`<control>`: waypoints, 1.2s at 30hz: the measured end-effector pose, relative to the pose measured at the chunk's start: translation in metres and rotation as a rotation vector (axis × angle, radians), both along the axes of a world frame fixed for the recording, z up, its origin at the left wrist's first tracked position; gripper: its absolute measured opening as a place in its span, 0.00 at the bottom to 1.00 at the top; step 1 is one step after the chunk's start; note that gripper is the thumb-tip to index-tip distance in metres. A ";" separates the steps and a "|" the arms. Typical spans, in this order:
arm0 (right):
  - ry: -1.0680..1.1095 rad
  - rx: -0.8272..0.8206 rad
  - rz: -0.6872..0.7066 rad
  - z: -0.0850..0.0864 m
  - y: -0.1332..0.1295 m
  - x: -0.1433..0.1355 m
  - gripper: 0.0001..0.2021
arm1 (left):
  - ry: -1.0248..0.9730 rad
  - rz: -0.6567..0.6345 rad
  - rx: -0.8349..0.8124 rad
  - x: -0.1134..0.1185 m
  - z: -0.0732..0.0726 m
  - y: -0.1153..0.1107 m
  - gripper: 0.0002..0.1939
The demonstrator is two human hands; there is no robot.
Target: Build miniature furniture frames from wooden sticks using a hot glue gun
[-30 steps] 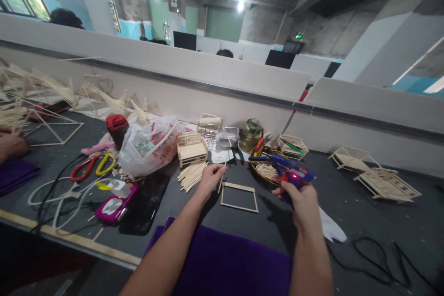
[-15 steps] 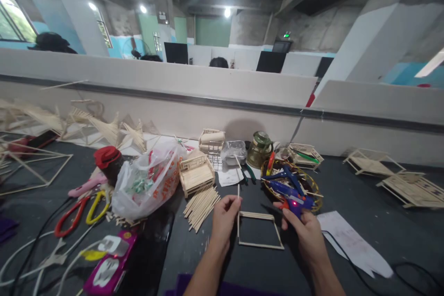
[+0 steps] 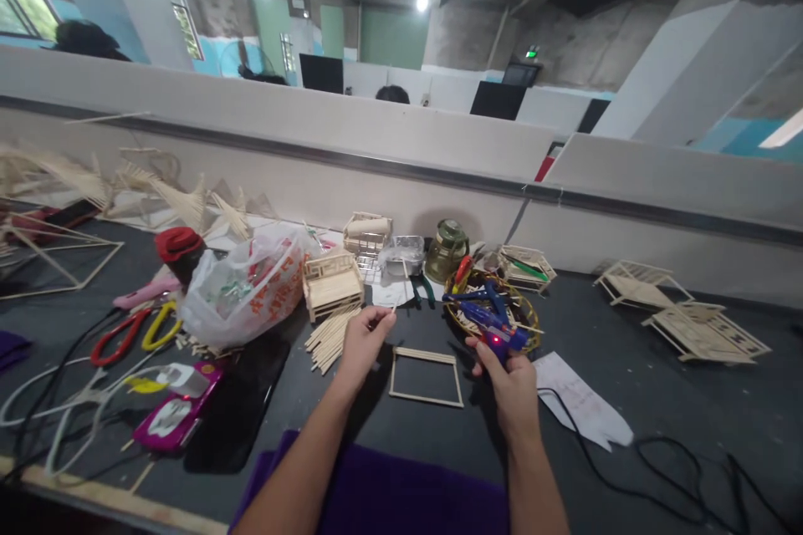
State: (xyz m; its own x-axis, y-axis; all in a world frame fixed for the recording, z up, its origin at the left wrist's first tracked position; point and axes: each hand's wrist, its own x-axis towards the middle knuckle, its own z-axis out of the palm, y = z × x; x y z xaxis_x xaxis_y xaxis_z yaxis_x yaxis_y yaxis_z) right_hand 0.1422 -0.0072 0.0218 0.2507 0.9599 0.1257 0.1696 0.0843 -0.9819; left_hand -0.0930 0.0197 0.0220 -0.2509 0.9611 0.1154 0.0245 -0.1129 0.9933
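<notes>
My left hand [image 3: 367, 343] is closed, pinching a thin wooden stick [image 3: 395, 306] at its fingertips. My right hand [image 3: 513, 393] grips a blue glue gun [image 3: 515, 340] with a small red light, its nozzle partly hidden. Between the hands, a rectangular frame of wooden sticks [image 3: 427, 402] lies flat on the dark table [image 3: 432, 430], with several sticks side by side along its far edge. A pile of loose sticks [image 3: 327, 341] lies beside my left hand. Behind my right hand, a woven basket [image 3: 535, 319] holds tools and sticks.
A miniature wooden bench [image 3: 332, 280], a plastic bag [image 3: 242, 297] and a green jug [image 3: 447, 251] stand farther back. On the left are scissors [image 3: 119, 338], a purple power strip [image 3: 172, 418] and a black phone [image 3: 232, 410]. Paper [image 3: 580, 401] and a black cable [image 3: 602, 472] lie right. Purple cloth [image 3: 401, 489] is nearest me.
My left hand has drawn the stick back, away from the frame's far left corner. The glue gun stays in my right hand, beside the frame. The whole view has shifted.
</notes>
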 end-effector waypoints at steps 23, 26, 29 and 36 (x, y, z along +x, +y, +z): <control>-0.653 -0.123 0.455 -0.010 -0.005 -0.023 0.19 | -0.263 -0.044 -0.150 -0.007 -0.018 0.005 0.23; -0.675 -0.131 0.448 -0.010 -0.005 -0.024 0.21 | -0.252 -0.059 -0.148 -0.006 -0.019 0.005 0.23; -0.693 -0.135 0.453 -0.011 -0.005 -0.025 0.22 | -0.253 -0.066 -0.158 -0.006 -0.020 0.006 0.23; -0.706 -0.128 0.453 -0.013 -0.005 -0.026 0.23 | -0.278 -0.072 -0.152 -0.005 -0.017 0.005 0.24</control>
State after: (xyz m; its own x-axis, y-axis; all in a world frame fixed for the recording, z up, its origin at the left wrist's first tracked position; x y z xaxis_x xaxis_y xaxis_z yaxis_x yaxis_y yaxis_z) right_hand 0.1162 -0.0125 0.0089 -0.2580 0.9661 -0.0084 0.7231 0.1873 -0.6649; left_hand -0.0983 0.0250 0.0047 -0.1830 0.9786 -0.0943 -0.2523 0.0460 0.9665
